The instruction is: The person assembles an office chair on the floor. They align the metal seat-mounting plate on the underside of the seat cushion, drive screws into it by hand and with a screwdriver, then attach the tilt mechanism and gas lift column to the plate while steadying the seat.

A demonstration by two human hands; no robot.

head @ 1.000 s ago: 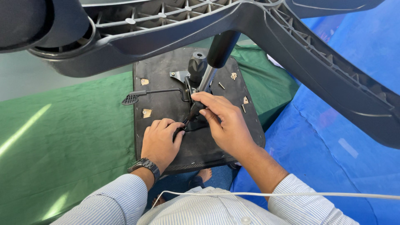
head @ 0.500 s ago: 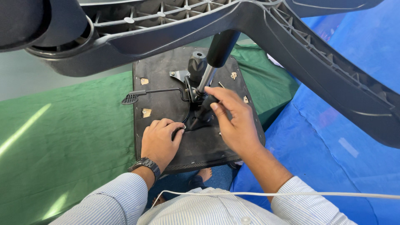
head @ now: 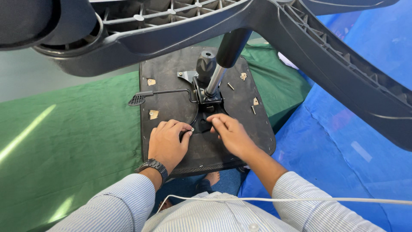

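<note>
Left hand [head: 167,141] pinched a small screw [head: 192,129] at frame centre on the seat underside [head: 240,141], while right hand [head: 229,133], fingers loosely curled, empty, had dropped from the mechanism [head: 206,96] above.

Lighting is looking pretty even here, bright and soft, seemingly coming from overhead. A pale streak of glare is lying across the green cloth [head: 64,141] well to the left of the black seat underside [head: 240,141], and a smaller patch is glowing on that cloth nearer the bottom left corner. The blue sheet [head: 343,141] right of the seat is picking up faint whitish sheen. The chair base [head: 326,56] looming above the seat is sitting so close to the lens that it is going soft and looking stretched toward the edges. Shadows under the left hand [head: 168,141] and right hand [head: 231,134] on the seat are staying weak. The centre is reading sharp, no real motion blur.
</note>
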